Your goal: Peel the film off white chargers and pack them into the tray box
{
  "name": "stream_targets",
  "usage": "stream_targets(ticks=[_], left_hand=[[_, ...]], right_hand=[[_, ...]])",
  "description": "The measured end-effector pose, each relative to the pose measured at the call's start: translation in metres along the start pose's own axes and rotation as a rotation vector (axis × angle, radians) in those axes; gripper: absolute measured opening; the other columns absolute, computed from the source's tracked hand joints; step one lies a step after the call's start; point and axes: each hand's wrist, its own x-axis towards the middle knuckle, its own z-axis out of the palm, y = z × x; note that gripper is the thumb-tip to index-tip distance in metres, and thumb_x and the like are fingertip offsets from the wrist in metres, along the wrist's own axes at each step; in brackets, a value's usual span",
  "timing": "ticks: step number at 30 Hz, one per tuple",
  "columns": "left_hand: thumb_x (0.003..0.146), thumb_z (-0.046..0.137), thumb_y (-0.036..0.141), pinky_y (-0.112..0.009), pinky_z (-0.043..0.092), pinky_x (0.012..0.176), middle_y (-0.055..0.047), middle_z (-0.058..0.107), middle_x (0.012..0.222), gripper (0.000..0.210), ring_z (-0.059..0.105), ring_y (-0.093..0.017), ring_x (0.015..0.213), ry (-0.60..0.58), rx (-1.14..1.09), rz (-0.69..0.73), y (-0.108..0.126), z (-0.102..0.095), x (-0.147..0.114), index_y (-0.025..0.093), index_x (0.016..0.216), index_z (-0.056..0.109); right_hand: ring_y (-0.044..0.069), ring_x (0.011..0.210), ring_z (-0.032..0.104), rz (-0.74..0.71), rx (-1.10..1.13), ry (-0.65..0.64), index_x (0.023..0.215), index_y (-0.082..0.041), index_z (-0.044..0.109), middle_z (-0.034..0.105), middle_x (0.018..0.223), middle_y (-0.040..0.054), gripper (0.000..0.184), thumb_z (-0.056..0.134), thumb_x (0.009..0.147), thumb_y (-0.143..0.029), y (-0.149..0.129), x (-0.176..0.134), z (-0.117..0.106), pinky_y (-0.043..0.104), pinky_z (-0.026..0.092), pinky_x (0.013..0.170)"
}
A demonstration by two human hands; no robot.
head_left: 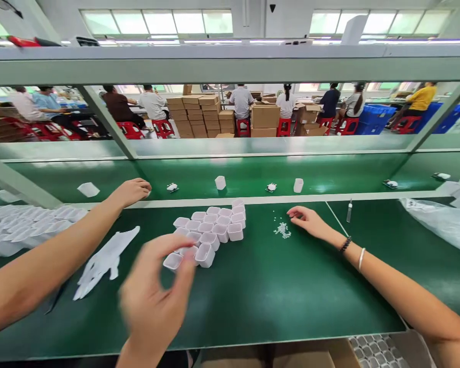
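My left hand [157, 296], blurred and close to the camera, is raised over the near-left side of a cluster of small white plastic cups [209, 240]. Its thumb and index finger come together in a pinch; anything between them is too smeared to make out. Beyond the cluster to the right, a pile of tiny white pieces [282, 231] lies on the green table. My right hand [306, 221], with a dark bead bracelet and a pale bangle at its wrist, hovers just right of that pile. A small gap shows between its thumb and bent fingers.
From the left, another person's hand [132, 191] reaches to the green belt [249, 186], which carries cups and small white heaps. A white glove [107, 258] and many cups [23, 230] lie left. A small tube [349, 211] and plastic bag [440, 220] lie right.
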Motion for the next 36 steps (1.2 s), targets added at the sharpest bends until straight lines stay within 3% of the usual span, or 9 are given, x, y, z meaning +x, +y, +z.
stream_targets(ticks=[3,5,10,13,16,20,24,31,36], left_hand=[[0.095,0.059,0.029,-0.041,0.044,0.115,-0.01,0.064,0.129,0.032,0.056,-0.024,0.128,-0.248,0.167,0.375,-0.009,0.042,0.009,0.014,0.123,0.062],[0.098,0.051,0.033,-0.042,0.038,0.119,-0.014,0.055,0.145,0.044,0.047,-0.027,0.139,-0.361,0.339,0.469,-0.002,0.071,0.04,0.013,0.137,0.053],[0.097,0.058,0.04,-0.052,0.049,0.106,-0.015,0.056,0.139,0.043,0.058,-0.029,0.125,-0.581,0.551,0.34,0.03,0.134,0.127,0.015,0.133,0.056],[0.095,0.064,0.038,-0.046,0.057,0.095,-0.011,0.063,0.127,0.037,0.064,-0.023,0.111,-0.746,0.594,0.268,0.034,0.162,0.148,0.016,0.126,0.061],[0.096,0.063,0.038,-0.044,0.058,0.094,-0.011,0.063,0.127,0.036,0.064,-0.023,0.11,-0.793,0.492,0.244,0.029,0.176,0.15,0.017,0.125,0.061],[0.095,0.063,0.037,-0.046,0.055,0.098,-0.011,0.061,0.13,0.036,0.062,-0.024,0.114,-0.708,0.148,0.256,0.024,0.166,0.14,0.017,0.125,0.061],[0.096,0.056,0.041,-0.033,0.053,0.089,-0.009,0.064,0.127,0.043,0.065,-0.02,0.103,-0.688,-0.337,0.199,0.015,0.137,0.108,0.022,0.134,0.054],[0.087,0.069,0.045,-0.021,0.043,0.061,-0.006,0.063,0.099,0.051,0.059,-0.01,0.073,-0.813,-0.941,-0.109,-0.023,0.109,0.025,0.017,0.128,0.057],[0.078,0.082,0.033,-0.021,0.042,0.059,-0.003,0.061,0.095,0.048,0.058,-0.009,0.069,-0.702,-1.151,-0.326,-0.048,0.078,-0.025,0.018,0.118,0.06]], right_hand=[[0.018,0.083,0.064,0.01,-0.03,-0.008,0.103,-0.018,0.072,0.072,0.097,0.0064,0.025,0.058,0.089,-0.034,0.0,0.0,0.008,0.032,0.051,0.076],[0.017,0.08,0.06,0.017,-0.051,-0.003,0.102,-0.018,0.072,0.072,0.096,0.0062,0.026,0.058,0.09,-0.035,-0.001,0.008,0.01,0.033,0.048,0.077],[0.016,0.076,0.056,-0.001,-0.036,-0.056,0.09,-0.019,0.074,0.073,0.091,0.0046,0.019,0.062,0.087,-0.033,-0.001,0.033,0.019,0.031,0.043,0.073],[0.015,0.071,0.055,-0.014,-0.012,-0.095,0.086,-0.018,0.073,0.071,0.085,0.0036,0.017,0.064,0.086,-0.031,0.001,0.039,0.021,0.029,0.042,0.068],[0.013,0.066,0.054,-0.031,0.001,-0.141,0.089,-0.017,0.073,0.071,0.083,0.0028,0.017,0.064,0.086,-0.031,0.002,0.04,0.018,0.027,0.042,0.065],[0.014,0.071,0.056,-0.081,-0.033,-0.177,0.086,-0.018,0.074,0.07,0.09,0.0039,0.014,0.066,0.086,-0.029,0.0,0.04,0.015,0.027,0.043,0.068],[0.016,0.079,0.058,-0.126,-0.125,-0.171,0.082,-0.019,0.07,0.068,0.091,0.0037,0.012,0.062,0.089,-0.024,-0.002,0.04,0.019,0.028,0.043,0.074],[0.019,0.08,0.057,-0.149,-0.259,-0.112,0.082,-0.021,0.063,0.066,0.09,0.0055,0.016,0.055,0.093,-0.03,-0.003,0.037,0.026,0.032,0.046,0.077],[0.023,0.081,0.057,-0.175,-0.241,-0.078,0.078,-0.021,0.058,0.063,0.086,0.0077,0.018,0.053,0.092,-0.03,-0.012,0.033,0.025,0.036,0.045,0.079]])
